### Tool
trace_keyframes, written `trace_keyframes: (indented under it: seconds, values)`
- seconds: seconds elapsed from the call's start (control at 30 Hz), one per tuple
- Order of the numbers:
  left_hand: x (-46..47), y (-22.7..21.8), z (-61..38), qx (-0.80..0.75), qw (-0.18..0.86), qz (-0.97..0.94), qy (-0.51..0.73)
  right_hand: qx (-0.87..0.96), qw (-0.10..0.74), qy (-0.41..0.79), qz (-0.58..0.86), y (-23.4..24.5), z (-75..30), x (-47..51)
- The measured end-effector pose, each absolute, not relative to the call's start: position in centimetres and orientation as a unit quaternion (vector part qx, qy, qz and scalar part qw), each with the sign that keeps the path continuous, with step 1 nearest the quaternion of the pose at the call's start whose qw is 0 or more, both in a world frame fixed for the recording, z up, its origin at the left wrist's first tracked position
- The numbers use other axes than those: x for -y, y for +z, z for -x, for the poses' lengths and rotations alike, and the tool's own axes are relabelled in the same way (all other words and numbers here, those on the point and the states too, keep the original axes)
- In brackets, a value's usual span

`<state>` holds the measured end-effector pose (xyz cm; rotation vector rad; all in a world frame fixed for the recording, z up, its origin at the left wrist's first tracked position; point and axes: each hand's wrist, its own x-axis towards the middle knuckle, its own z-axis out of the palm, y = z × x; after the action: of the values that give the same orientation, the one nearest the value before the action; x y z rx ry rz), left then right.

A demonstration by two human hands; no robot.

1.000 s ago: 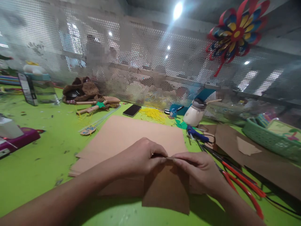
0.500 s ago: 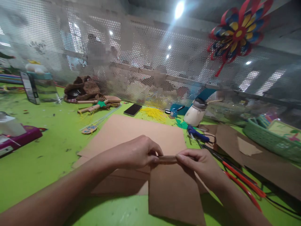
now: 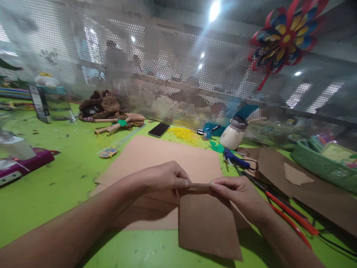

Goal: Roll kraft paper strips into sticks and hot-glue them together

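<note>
My left hand (image 3: 164,178) and my right hand (image 3: 237,193) meet over the table's middle, both pinching the folded top edge of a brown paper sheet (image 3: 208,223). The fingertips of the two hands sit a little apart along that fold. The sheet hangs down toward me and its lower edge rests on the green table (image 3: 55,186). Beneath it lies a stack of larger light brown sheets (image 3: 156,156).
Red-handled scissors (image 3: 290,219) and a blue glue gun (image 3: 235,158) lie right of my hands. Behind are a white jar (image 3: 232,136), a phone (image 3: 158,130), yellow strips (image 3: 184,134), a green basket (image 3: 320,163) and a perforated metal screen (image 3: 167,74).
My hands have drawn apart along the fold, which now shows between them. The sheet has shifted a little to the right and hangs lower.
</note>
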<state>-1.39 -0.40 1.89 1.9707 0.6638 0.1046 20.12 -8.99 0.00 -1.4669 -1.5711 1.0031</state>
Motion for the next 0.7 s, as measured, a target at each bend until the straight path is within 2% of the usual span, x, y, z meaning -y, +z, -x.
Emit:
trace_keyframes:
  seconds: [0.4,0.53,0.7]
  values:
    - [1.3,1.9,0.9,-0.272,0.357,-0.891,0.077,0.59,0.403,0.387,0.583,-0.4,-20.2,8.6]
    - [1.6,2.1,0.6,-0.236,0.405,-0.88,0.079,0.584,0.418,0.401,0.568,-0.1,-20.0,9.0]
    - [1.7,1.8,0.3,-0.21,0.456,-0.862,0.072,0.545,0.437,0.48,0.53,-1.4,-19.4,8.8]
